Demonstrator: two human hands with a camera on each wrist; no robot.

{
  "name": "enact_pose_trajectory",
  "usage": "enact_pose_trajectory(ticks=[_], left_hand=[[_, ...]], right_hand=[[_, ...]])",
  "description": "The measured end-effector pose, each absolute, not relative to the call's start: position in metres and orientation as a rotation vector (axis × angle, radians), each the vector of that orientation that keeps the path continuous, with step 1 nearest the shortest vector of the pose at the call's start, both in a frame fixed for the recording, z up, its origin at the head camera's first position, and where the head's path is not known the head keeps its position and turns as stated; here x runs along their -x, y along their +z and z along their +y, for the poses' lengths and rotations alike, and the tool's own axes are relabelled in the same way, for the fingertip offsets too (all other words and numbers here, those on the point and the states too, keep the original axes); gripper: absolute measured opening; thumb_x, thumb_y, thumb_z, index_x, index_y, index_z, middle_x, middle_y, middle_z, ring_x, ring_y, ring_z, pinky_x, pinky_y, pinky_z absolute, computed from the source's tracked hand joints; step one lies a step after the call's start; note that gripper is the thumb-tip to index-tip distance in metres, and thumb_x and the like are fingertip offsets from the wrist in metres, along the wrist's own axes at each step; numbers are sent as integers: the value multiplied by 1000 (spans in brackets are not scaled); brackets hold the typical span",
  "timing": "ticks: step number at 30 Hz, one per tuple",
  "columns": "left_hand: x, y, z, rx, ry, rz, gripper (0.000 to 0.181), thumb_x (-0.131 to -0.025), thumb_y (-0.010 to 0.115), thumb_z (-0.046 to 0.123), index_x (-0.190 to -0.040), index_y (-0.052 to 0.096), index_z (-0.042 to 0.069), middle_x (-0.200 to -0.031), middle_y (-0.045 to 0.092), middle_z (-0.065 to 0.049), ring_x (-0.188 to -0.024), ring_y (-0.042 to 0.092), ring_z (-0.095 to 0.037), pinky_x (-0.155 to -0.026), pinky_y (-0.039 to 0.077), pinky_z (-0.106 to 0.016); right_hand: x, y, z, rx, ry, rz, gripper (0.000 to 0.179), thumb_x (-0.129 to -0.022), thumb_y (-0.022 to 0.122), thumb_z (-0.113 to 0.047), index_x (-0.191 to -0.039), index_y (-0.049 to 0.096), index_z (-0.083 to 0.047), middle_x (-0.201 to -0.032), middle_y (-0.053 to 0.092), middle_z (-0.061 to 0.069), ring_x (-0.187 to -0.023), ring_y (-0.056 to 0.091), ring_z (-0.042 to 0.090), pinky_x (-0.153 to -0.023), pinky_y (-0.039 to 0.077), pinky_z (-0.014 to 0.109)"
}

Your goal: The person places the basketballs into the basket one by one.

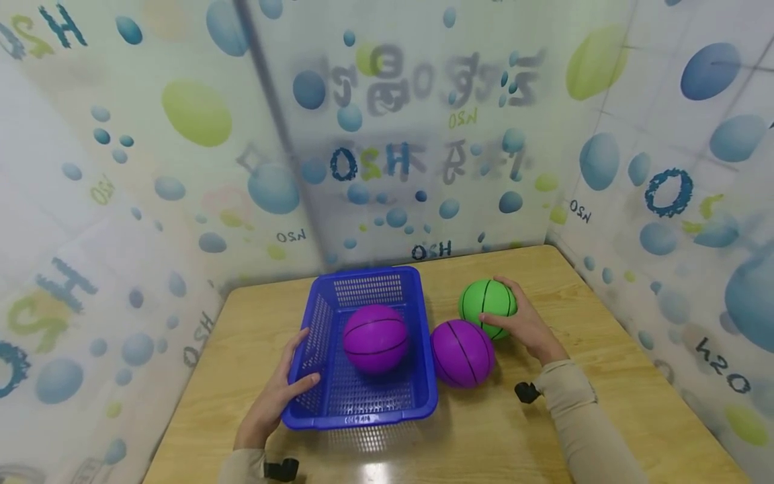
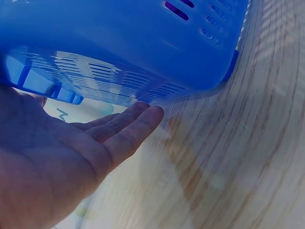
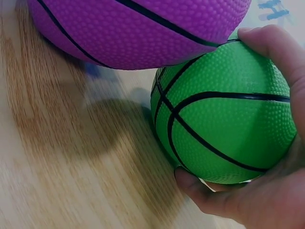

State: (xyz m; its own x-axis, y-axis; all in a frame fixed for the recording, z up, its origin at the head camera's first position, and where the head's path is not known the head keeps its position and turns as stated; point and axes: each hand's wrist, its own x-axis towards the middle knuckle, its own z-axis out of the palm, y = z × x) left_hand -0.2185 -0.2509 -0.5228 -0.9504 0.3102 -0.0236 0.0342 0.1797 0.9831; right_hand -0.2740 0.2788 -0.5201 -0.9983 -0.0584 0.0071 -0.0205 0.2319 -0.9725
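Right hand (image 1: 525,324) wraps green ball (image 1: 485,302) — your fingers part-open, curved round its sides, ball in hold right of blue basket (image 1: 326,422). Outer purple ball (image 1: 461,355) sits on tabletop (image 1: 484,437) between green ball and basket. Your left hand (image 1: 273,398) at basket's left rim — fingers nearly straight, thumb reaching over. Inner purple ball (image 1: 375,341) lies inside basket, near middle.

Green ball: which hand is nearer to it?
Right: the right hand grips the green ball; the left hand is on the opposite side of the blue basket.
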Motion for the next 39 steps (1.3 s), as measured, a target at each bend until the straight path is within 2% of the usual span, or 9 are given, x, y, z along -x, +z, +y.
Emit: enact_pose_trajectory(ticks=[8,13,20,26,31,35,39], left_hand=[[218,-522,-250,-310,1848,2244,82,-100,64,18,-164,16,41,-171,5,-11,-149,22,-52,-108,37,-64],[218,-522,-249,-339,1855,2247,83,-101,62,13,-165,15,38,-172,2,-9,-149,21,-51,-108,35,-63],[220,-521,-248,-318,1839,2270,82,-102,62,15,-164,15,40,-172,0,-6,-152,15,-51,-112,25,-74],[219,-521,-249,-325,1847,2272,82,-101,61,13,-165,15,38,-173,-1,-3,-153,12,-50,-112,21,-76],[220,-521,-250,-330,1850,2271,82,-102,61,14,-165,14,39,-173,-2,-1,-153,9,-50,-111,18,-79],[219,-520,-249,-325,1850,2258,82,-102,60,15,-165,14,39,-173,-4,-4,-153,9,-51,-112,20,-78],[219,-519,-249,-326,1850,2238,82,-102,61,16,-165,13,38,-172,-1,-10,-152,14,-52,-111,27,-74]], right_hand=[[276,-523,279,72,-1934,2442,103,-86,87,-28,-164,19,-35,-160,27,23,-135,44,49,-98,47,55],[275,-521,278,79,-1950,2438,104,-86,87,-28,-164,18,-35,-160,28,23,-135,45,49,-98,47,54],[275,-518,279,63,-1940,2442,103,-87,86,-28,-164,18,-36,-161,26,23,-135,43,49,-98,47,53],[265,-498,272,60,-1946,2405,102,-87,86,-23,-164,20,-28,-159,26,26,-135,43,52,-98,47,55],[273,-507,274,56,-1930,2426,102,-87,86,-26,-164,19,-31,-160,26,25,-135,44,51,-98,47,55],[277,-512,276,37,-1899,2440,102,-87,86,-29,-164,18,-35,-160,26,24,-135,43,50,-97,48,53],[271,-501,274,20,-1900,2401,103,-88,85,-24,-165,17,-29,-159,26,28,-135,42,52,-96,49,53]])
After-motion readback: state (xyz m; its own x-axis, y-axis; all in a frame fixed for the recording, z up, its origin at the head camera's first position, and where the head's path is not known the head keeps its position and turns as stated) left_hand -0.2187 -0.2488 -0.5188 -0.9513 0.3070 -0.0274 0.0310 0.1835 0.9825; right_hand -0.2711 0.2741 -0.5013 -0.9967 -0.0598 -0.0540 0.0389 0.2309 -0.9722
